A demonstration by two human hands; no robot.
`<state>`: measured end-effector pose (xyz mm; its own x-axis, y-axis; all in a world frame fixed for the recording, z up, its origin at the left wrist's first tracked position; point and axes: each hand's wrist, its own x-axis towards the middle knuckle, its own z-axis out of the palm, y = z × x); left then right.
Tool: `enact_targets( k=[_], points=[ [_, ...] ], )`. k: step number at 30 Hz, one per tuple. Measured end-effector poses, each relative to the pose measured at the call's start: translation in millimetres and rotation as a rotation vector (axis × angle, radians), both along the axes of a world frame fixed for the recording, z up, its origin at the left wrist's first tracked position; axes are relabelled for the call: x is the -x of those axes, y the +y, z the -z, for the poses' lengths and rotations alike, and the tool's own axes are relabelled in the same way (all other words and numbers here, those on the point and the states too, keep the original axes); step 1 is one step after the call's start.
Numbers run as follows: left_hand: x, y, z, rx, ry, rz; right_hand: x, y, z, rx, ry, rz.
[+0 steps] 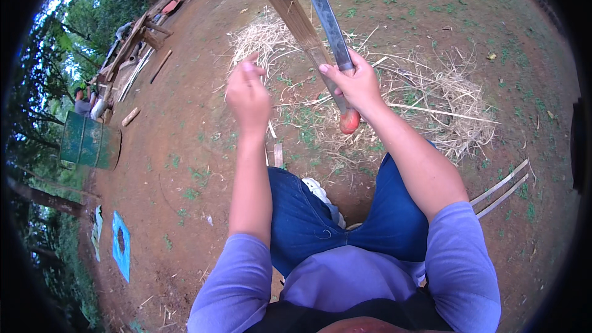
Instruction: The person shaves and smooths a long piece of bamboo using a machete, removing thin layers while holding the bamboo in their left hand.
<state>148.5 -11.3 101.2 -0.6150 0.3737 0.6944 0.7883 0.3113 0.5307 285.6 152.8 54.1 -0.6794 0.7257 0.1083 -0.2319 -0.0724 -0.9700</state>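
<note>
My right hand (361,86) is closed around the handle of a machete (331,24). Its dark blade points up and away, and a round red handle end shows below my fist. Beside the blade a wooden post (287,9) slants from the far edge down toward my right hand; whether the hand touches it I cannot tell. To the left, my left hand (248,94) is raised with its fingers curled together, slightly blurred. A thin pale strip shows near it, but what the fingers hold, if anything, cannot be made out.
Pale shavings (441,102) lie around the post on bare soil. Two light strips (502,186) rest at the right. At the left stand a green drum (89,140) and a log bench (132,43); a blue sheet (121,250) lies nearer. Another person (83,105) is far left.
</note>
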Motion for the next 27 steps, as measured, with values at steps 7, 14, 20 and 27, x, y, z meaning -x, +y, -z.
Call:
enact_targets(
  k=[7,14,20,27],
  points=[
    [35,-30,-63,0.166,0.438,-0.303,7,-2,7,0.037,0.009,-0.005],
    [-36,34,-111,0.06,0.828,0.064,11,-6,12,-0.009,-0.004,0.086],
    [-29,49,-113,0.104,0.892,0.089,4,1,14,0.026,-0.016,0.031],
    [-36,52,-128,0.196,1.171,0.068,-1,3,10,-0.026,-0.044,0.042]
  ],
)
